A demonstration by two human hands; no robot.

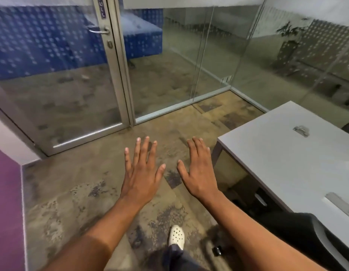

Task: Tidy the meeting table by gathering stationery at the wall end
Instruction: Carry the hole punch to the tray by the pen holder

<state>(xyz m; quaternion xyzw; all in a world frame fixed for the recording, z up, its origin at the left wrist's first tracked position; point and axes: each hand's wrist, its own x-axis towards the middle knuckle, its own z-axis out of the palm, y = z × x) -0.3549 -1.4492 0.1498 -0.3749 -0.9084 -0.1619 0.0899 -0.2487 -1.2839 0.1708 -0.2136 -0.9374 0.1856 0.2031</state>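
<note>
My left hand [141, 173] and my right hand [198, 169] are held out flat over the carpet, palms down, fingers spread, holding nothing. The white meeting table [277, 153] stands to my right, its near corner just beyond my right hand. On it lies a small metal binder clip [301, 131] toward the far side. A flat grey ruler [341, 205] rests at the right edge of the view, partly cut off. Neither hand touches the table or anything on it.
A glass door [62, 85] with a metal handle and glass partition walls [179, 65] close the room ahead. A purple wall [5, 202] is at the left. A dark chair [299, 231] sits under the table edge at lower right. My foot in a white shoe [176, 236] is on the carpet.
</note>
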